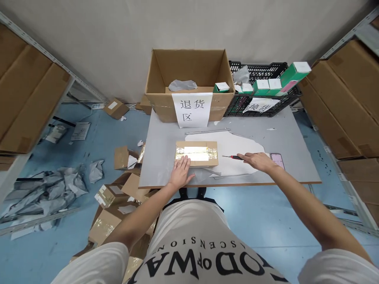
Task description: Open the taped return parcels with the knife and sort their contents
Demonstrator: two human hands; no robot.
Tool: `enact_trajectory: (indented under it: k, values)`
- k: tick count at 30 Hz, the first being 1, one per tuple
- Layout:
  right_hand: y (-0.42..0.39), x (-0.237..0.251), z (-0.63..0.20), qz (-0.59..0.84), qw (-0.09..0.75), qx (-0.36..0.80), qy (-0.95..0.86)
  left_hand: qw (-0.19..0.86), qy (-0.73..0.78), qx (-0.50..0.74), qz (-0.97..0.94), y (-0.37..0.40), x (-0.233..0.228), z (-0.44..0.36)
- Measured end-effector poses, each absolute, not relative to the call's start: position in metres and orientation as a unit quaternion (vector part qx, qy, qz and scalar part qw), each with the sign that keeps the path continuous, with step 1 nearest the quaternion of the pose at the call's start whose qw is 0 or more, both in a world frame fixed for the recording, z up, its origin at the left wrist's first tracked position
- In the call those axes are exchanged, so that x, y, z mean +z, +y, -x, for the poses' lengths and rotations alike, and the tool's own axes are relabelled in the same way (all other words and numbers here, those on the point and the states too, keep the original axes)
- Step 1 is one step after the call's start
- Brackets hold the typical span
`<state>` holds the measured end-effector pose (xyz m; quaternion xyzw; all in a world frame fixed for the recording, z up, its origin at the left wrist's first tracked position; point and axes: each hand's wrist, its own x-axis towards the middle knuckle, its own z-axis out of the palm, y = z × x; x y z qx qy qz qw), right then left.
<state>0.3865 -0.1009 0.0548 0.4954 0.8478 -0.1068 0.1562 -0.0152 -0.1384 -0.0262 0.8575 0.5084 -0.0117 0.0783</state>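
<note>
A small flat cardboard parcel (197, 152), sealed with shiny clear tape, lies on the grey table (296, 157) in front of me. My left hand (180, 174) rests flat against the parcel's near left corner. My right hand (258, 161) lies to the right of the parcel, its fingers on the handle of a thin red-and-black tool (233, 157) whose tip points toward the parcel. A torn white plastic mailer (237, 152) is spread under the parcel and the tool.
A large open carton (189, 81) with a white paper sign stands at the table's back, a black crate (260, 85) with green-and-white boxes beside it. A phone (277, 160) lies near my right wrist. Cardboard boxes and grey bags litter the floor at left.
</note>
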Motion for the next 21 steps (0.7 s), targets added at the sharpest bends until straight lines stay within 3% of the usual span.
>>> enact_trajectory:
  k: [5, 13, 21]
  values:
    - [-0.151, 0.022, -0.381, -0.598, 0.076, -0.125, 0.788, 0.081, 0.504, -0.014, -0.86, -0.136, -0.019, 0.017]
    - [-0.193, -0.039, -0.342, -0.699, -0.253, -0.344, 0.574, 0.074, 0.48, -0.012, -0.874, -0.081, 0.008, 0.0]
    - [-0.162, -0.033, -0.309, -0.645, -0.379, -0.505, 0.431, 0.121, 0.39, -0.13, -0.903, -0.018, 0.011, -0.011]
